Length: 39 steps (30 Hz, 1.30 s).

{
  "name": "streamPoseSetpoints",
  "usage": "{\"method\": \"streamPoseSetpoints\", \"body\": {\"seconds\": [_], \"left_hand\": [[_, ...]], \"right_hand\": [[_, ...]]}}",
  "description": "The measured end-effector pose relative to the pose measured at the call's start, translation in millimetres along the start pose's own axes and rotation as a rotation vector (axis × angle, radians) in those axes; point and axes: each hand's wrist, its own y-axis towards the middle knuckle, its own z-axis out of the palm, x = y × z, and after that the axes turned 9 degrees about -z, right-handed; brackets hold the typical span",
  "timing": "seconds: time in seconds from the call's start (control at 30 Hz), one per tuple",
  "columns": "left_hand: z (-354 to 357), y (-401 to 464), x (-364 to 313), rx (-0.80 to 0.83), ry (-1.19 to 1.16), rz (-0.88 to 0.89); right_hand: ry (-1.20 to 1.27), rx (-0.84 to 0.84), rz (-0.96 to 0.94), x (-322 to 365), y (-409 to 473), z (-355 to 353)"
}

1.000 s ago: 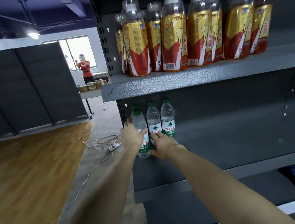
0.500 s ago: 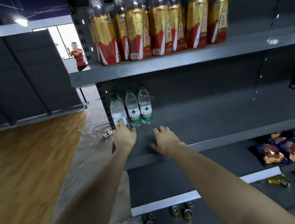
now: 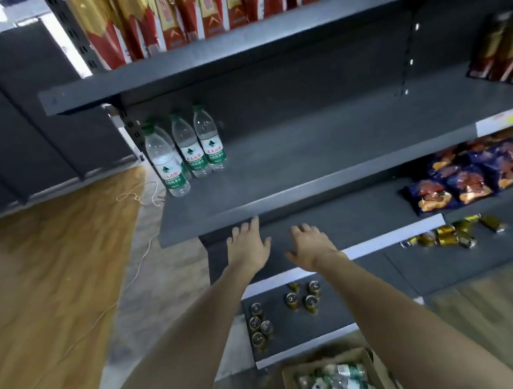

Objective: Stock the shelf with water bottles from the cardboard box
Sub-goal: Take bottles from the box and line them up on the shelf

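— What do you see from the head camera?

— Both arms reach out toward the grey shelf. The left hand hangs just below the front lip of that shelf, fingers spread and straight, holding nothing. The right hand is beside it, a little lower, fingers loose and apart, also holding nothing. The two hands do not touch each other.

— And the water bottles?

— Four water bottles with green caps stand upright at the left end of the shelf, close together: one at the front, the rest behind it toward the back wall. The hands are well apart from them.

— Where is the box?

— The cardboard box sits on the floor at the bottom edge of the view, between the forearms, open at the top. More bottles lie jumbled inside it; it is blurred, so I cannot count them.

— Anything else around?

— Red and gold drink bottles line the shelf above. Snack bags lie on the shelf below, at the right. Lower down, small gold cans stand on the bottom shelf, and gold packets lie scattered further right. A white cable trails over the floor on the left, by the wooden flooring.
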Motion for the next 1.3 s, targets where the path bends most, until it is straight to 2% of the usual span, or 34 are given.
{"method": "streamPoseSetpoints", "body": {"seconds": [0.17,0.43,0.63,0.8,1.1,1.3], "left_hand": [[61.3,-42.0,-19.1,0.191,0.108,0.085],[153.7,-71.3,-45.6,0.350,0.201,0.200],[220.3,-77.3,-50.7,0.494,0.296,0.307],[270.0,-82.7,-45.6,0.589,0.290,0.377],[412.9,-104.2,17.9,0.822,0.333,0.371],[508.3,-121.4,75.0,0.939,0.379,0.314]], "right_hand": [[0.061,0.055,0.094,-47.6,-41.6,42.4],[0.193,0.146,0.268,-100.0,-90.9,117.0],[0.286,0.175,0.503,-127.2,-125.1,159.7],[0.294,0.227,0.624,-140.0,-132.9,202.3],[0.382,0.447,0.764,-149.0,-151.6,361.5],[0.450,0.503,0.847,-155.7,-165.8,481.0]]}}
